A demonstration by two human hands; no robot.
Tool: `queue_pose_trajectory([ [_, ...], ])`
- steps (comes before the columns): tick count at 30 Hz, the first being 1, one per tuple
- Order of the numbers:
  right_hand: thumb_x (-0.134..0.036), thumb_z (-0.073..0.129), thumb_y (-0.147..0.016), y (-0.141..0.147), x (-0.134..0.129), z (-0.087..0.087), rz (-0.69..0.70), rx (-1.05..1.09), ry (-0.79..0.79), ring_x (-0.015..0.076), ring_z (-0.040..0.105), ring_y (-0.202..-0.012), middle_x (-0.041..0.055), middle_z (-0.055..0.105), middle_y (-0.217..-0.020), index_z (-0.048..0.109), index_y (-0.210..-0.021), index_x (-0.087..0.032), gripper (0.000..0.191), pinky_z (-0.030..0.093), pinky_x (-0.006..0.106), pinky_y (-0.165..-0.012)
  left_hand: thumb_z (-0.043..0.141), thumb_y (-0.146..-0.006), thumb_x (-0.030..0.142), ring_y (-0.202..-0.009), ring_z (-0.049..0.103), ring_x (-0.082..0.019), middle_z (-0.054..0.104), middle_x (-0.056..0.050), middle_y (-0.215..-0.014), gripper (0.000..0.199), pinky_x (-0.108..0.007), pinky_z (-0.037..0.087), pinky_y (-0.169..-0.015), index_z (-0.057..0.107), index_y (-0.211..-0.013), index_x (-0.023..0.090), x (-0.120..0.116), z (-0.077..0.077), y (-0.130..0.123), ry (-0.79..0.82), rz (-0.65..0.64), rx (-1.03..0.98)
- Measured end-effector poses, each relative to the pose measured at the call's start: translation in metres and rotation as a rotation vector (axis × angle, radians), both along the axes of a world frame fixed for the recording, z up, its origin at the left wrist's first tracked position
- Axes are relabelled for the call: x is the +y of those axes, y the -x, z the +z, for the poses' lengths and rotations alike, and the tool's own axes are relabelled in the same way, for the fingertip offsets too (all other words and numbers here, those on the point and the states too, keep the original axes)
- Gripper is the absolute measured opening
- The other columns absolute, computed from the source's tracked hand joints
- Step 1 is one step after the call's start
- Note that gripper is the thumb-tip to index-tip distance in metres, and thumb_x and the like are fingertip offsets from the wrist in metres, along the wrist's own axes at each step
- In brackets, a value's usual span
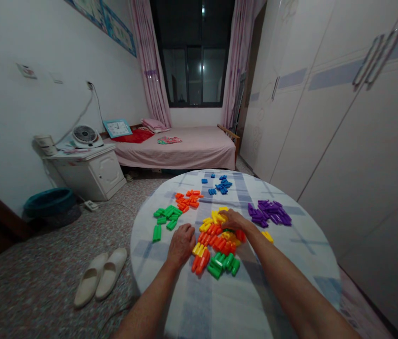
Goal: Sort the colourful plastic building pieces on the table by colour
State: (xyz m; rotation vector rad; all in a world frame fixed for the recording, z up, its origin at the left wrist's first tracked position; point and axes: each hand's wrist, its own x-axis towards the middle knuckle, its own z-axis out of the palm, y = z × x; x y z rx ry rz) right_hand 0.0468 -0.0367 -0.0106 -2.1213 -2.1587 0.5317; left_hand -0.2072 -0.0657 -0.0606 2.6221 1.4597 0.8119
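Could easily scatter the loose plastic pieces (214, 230) heaped mid-table by dragging the right hand (232, 219) across: reaching in from the right, with fingers bent down onto yellow pieces (216, 217) at the far side of the heap; can't tell whether gripping one. Might also catch the orange piece (241, 236) just beside the right wrist, or sweep the small yellow group (267, 236) right of the forearm with a careless elbow swing. Note left hand (184, 239) loosely curled at the heap's left edge, low over the cloth; can't tell if empty. Could bump yellow and orange pieces inward with the knuckles, or shove the upright-looking green pair (156, 233) at left by pulling back wide. Could ruck the checked tablecloth (195, 306) under a sliding palm, shifting near green pieces (223, 264) too. Risk of mixing colours if pushed outward: toward green pile (169, 215) and orange pile (188, 202) at left, blue pieces (224, 184) at far side, purple pile (270, 213) at right. No readable brand or label on any piece. Just numerals on the clock (117, 128) at far left, too small to read reliably.
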Motion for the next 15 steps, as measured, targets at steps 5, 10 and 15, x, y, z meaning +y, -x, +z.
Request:
queue_pose_trajectory([
  [5, -0.027, 0.065, -0.068, -0.010, -0.004, -0.004, 0.010, 0.091, -0.088, 0.0277, 0.055, -0.106, 0.0114, 0.057, -0.117, 0.051, -0.129, -0.021, 0.063, 0.040, 0.036, -0.090, 0.048, -0.081, 0.014, -0.107, 0.052, -0.019, 0.058, -0.007, -0.111, 0.025, -0.034, 0.043, -0.091, 0.060, -0.102, 0.021, -0.001, 0.001, 0.000, 0.008, 0.002, 0.003],
  [10, -0.024, 0.061, -0.071, -0.025, -0.010, 0.000, 0.002, 0.225, -0.198, 0.0234, 0.054, -0.108, 0.0087, 0.056, -0.120, 0.047, -0.130, -0.019, 0.061, 0.041, 0.033, -0.091, 0.049, -0.081, 0.015, -0.107, 0.052, -0.019, 0.058, -0.007, -0.112, 0.025, -0.034, 0.043, -0.092, 0.060, -0.103, 0.020, 0.000, 0.000, 0.000, 0.009, 0.005, -0.006],
  [15, -0.020, 0.050, -0.074, -0.057, -0.028, 0.012, -0.054, 0.291, -0.253, 0.0200, 0.057, -0.102, 0.0076, 0.055, -0.122, 0.040, -0.133, -0.018, 0.060, 0.045, 0.031, -0.085, 0.047, -0.082, 0.015, -0.107, 0.051, -0.020, 0.058, -0.007, -0.112, 0.025, -0.035, 0.042, -0.093, 0.060, -0.103, 0.020, 0.000, 0.000, 0.000, 0.008, 0.000, -0.002],
])
